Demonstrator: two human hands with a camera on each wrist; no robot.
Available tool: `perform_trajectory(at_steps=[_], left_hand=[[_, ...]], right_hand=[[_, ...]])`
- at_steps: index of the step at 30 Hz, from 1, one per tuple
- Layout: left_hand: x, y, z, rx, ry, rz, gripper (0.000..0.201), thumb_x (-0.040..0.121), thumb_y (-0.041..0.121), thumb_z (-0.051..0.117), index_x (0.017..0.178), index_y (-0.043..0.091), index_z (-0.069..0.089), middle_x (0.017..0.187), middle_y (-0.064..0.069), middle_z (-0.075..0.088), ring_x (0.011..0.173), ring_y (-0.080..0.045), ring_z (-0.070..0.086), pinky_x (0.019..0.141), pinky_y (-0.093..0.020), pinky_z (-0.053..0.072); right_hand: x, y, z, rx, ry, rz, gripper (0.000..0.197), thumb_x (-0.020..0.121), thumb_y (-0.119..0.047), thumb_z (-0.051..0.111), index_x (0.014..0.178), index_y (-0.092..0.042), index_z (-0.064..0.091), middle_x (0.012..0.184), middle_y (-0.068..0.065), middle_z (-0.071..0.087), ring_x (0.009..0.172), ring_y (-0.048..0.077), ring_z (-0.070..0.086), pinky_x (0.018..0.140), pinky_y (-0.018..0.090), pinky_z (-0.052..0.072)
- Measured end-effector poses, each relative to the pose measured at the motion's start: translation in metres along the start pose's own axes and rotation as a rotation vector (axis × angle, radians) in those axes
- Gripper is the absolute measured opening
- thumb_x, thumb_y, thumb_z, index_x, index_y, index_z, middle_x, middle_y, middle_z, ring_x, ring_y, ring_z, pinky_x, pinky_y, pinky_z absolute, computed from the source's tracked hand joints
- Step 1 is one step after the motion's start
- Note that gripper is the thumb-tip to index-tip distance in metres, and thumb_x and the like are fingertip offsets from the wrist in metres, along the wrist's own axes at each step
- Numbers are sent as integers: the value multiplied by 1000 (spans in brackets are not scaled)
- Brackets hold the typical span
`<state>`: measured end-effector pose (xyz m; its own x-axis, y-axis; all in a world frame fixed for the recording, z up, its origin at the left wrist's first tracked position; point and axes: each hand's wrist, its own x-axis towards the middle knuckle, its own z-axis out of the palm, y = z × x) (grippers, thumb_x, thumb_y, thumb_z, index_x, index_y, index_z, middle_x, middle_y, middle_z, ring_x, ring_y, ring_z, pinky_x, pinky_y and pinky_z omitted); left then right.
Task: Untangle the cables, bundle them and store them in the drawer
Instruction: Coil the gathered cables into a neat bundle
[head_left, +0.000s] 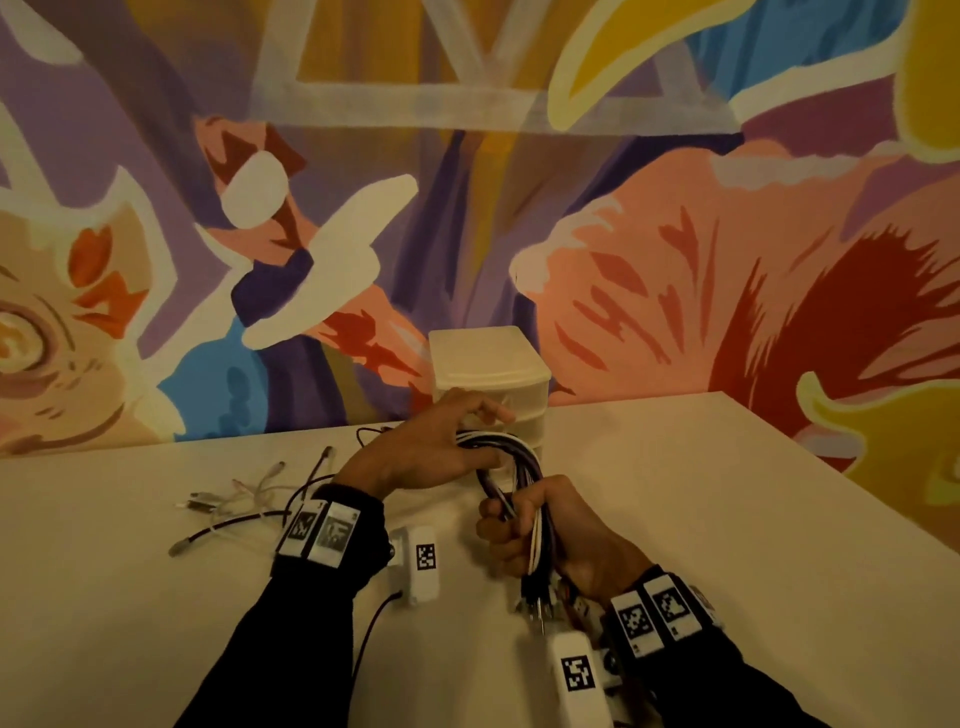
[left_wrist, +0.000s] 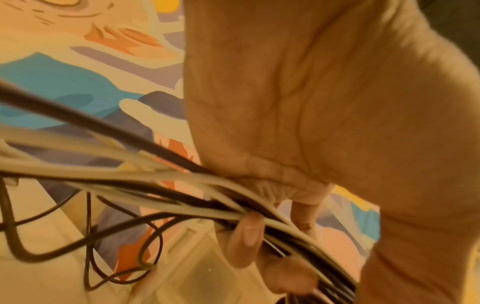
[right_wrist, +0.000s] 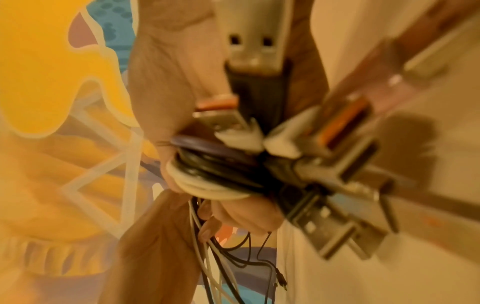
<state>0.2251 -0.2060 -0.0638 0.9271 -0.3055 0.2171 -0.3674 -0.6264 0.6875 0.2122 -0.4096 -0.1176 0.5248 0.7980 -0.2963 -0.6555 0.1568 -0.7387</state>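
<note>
A bundle of black and white cables (head_left: 519, 467) runs between both hands above the white table (head_left: 701, 493). My left hand (head_left: 441, 441) grips its far end in front of the small white drawer unit (head_left: 488, 364); its fingers curl round the cables (left_wrist: 233, 205). My right hand (head_left: 524, 530) grips the near end in a fist, and the plug ends (head_left: 537, 605) stick out below it. In the right wrist view the USB plugs (right_wrist: 298, 144) fan out from the fist, blurred. The loose cable tails (head_left: 234, 509) trail left over the table.
The drawer unit stands against the painted wall (head_left: 363, 208), its drawers shut as far as I can see. The table's right edge (head_left: 857, 483) slants off to the right. A thin dark cable (head_left: 374, 639) runs along my left sleeve.
</note>
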Motion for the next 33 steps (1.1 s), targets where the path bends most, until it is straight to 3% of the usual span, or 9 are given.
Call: perform_trajectory(at_steps=[4,11,13,17,19,22,24,29,33], left_hand=[[0,-1,9,33,39,-18,50,82,39,79,130,39,64,138,16,61,128,-5,61,112,-41,52],[-4,-6,10,205,9,-3,46,72,64,65,98,29,77,94,9,78,89,-10,73,82,-46,60],[-4,-5,6,207,22,-18,38,75,58,69,90,24,79,85,7,78,83,-11,73,78,-44,60],[-4,0,-5,108,84,-49,15,76,14,90,88,19,85,83,5,82,83,-10,77,76,-32,61],[-6,1,-8,69,86,-66,17,74,9,91,87,17,85,82,5,82,80,-7,76,72,-25,59],[-8,3,-9,31,104,-74,17,72,10,93,84,20,85,80,6,82,80,-8,77,73,-25,60],[-9,7,-10,6,102,-73,19,71,12,94,87,20,86,83,7,82,83,-8,78,79,-28,63],[-10,16,-10,-62,143,-51,24,70,12,96,90,20,86,88,8,83,86,-5,78,84,-28,64],[-7,19,-9,-73,212,-57,26,67,17,100,88,24,85,86,11,82,82,-4,77,82,-28,65]], right_hand=[[0,-2,4,-30,56,3,43,42,-3,63,77,-17,44,79,-2,15,54,13,19,45,25,19],[-7,3,13,-243,104,83,44,43,-4,58,78,-21,37,74,-2,20,47,11,23,40,22,20],[-7,5,15,-292,139,105,37,48,-2,53,77,-20,39,69,-2,24,46,11,24,38,22,23],[-8,5,18,-399,190,104,21,69,-2,62,80,-17,53,69,-2,33,46,10,33,39,22,31],[-10,5,22,-454,151,77,17,90,-4,61,82,-18,56,69,-1,33,45,8,35,40,21,32],[-14,4,28,-502,126,4,3,97,-11,68,99,-9,70,64,-1,44,47,7,41,43,19,36],[-14,3,24,-485,112,0,19,104,-13,65,116,-3,75,65,-1,41,49,7,39,44,19,36],[-13,3,19,-499,79,-26,36,107,-24,65,124,7,74,73,3,33,60,13,32,55,24,34],[-15,6,25,-433,33,-106,27,109,-18,62,110,6,73,75,8,62,75,23,68,84,41,59]])
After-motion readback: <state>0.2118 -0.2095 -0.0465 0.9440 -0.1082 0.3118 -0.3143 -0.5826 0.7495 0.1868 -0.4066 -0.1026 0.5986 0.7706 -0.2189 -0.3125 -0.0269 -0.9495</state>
